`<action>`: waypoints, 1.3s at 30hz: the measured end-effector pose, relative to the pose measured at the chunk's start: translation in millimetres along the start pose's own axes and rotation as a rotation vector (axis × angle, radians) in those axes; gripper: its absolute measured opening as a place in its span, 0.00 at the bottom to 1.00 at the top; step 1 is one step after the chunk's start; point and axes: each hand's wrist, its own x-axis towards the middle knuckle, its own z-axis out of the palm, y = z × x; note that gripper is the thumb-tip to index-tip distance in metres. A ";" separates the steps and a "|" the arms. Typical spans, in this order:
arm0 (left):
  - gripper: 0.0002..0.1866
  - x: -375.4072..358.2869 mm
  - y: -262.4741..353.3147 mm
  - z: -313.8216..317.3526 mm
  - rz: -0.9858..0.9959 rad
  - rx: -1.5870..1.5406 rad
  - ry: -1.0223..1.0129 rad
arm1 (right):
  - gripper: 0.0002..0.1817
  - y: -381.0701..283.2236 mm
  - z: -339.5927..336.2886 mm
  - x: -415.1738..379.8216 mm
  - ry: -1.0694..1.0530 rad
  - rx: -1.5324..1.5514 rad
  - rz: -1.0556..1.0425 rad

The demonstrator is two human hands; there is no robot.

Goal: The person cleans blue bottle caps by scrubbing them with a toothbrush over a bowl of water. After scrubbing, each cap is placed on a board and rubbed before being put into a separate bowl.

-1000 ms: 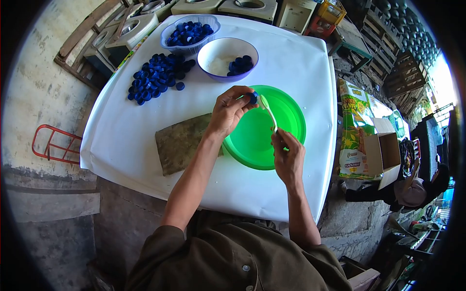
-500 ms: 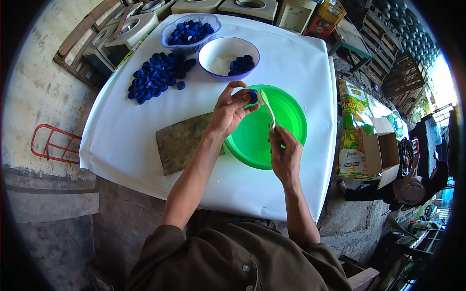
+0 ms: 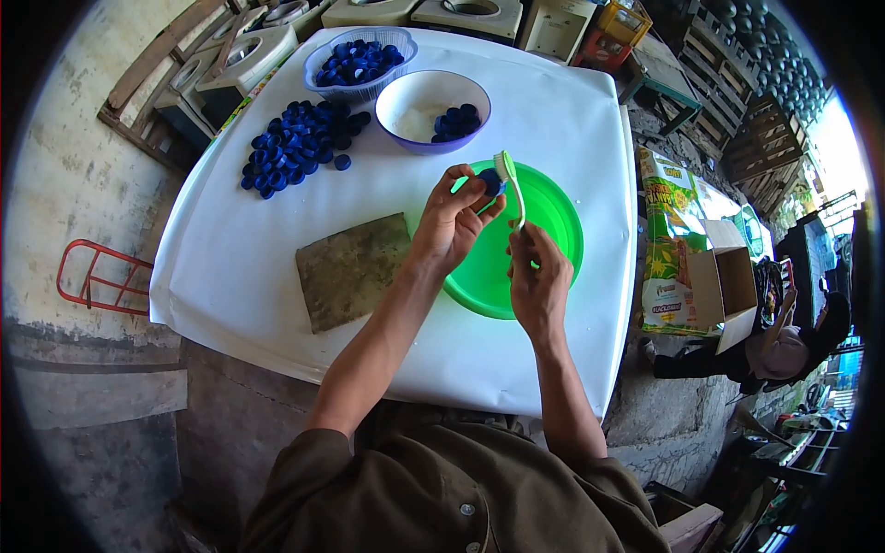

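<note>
Over the green basin [image 3: 553, 267], my left hand [image 3: 450, 221] is closed on a blue bottle cap [image 3: 491, 182] between thumb and fingers. My right hand [image 3: 538, 276] grips the handle of a white and green toothbrush [image 3: 516, 195], its bristle head upright right beside the cap. Behind the basin stands a white bowl with a purple outside [image 3: 395, 97], with several blue caps [image 3: 457, 123] in it. A pale blue plastic basket [image 3: 403, 67] full of blue caps is farther back. Many loose caps [image 3: 290, 147] lie heaped on the white table cover to the left.
A brown, worn slab [image 3: 350, 272] lies on the white-covered table [image 3: 221, 249] left of my forearm. On the floor to the right are an opened cardboard box [image 3: 724, 286] and a printed sack [image 3: 666, 249]. Another person [image 3: 784, 355] is at the far right.
My left hand has moved slightly right and turned the cap. The toothbrush head has shifted up and right, now standing higher beside the cap.
</note>
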 end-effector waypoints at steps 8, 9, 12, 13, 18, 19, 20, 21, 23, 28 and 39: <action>0.14 2.7 -16.0 5.6 0.094 -0.036 0.109 | 0.10 9.7 -1.7 -12.6 0.005 -0.019 -0.007; 0.14 0.0 -15.3 8.2 0.073 0.010 0.084 | 0.10 7.1 -4.7 -8.6 0.002 -0.016 0.009; 0.12 -4.1 -13.9 13.3 0.067 0.122 0.049 | 0.11 4.0 -11.5 -1.5 0.024 -0.042 -0.029; 0.12 -3.2 -12.9 10.0 0.084 0.127 0.021 | 0.10 8.3 -12.8 -2.3 0.031 -0.062 -0.072; 0.14 -2.8 -6.1 3.9 0.112 0.203 0.051 | 0.10 13.2 -18.4 -14.5 0.004 -0.079 -0.094; 0.15 -4.0 -5.4 4.7 0.099 0.249 0.035 | 0.10 14.2 -18.0 -14.9 0.008 -0.074 -0.092; 0.15 -5.8 -5.2 4.8 0.082 0.295 0.020 | 0.10 14.9 -18.1 -15.9 0.015 -0.070 -0.087; 0.16 -7.8 -5.6 5.7 0.061 0.341 0.004 | 0.10 12.9 -19.1 -13.9 0.009 -0.082 -0.081; 0.16 -9.6 -6.3 8.8 0.070 0.403 -0.067 | 0.11 7.0 -21.6 -5.6 -0.001 -0.107 -0.068; 0.19 -4.3 -4.0 -0.3 0.121 0.389 -0.086 | 0.10 18.5 -27.8 -13.8 -0.043 -0.058 -0.059; 0.23 -6.7 -2.8 7.3 0.090 0.392 -0.077 | 0.10 9.2 -38.9 -10.4 -0.121 -0.045 0.083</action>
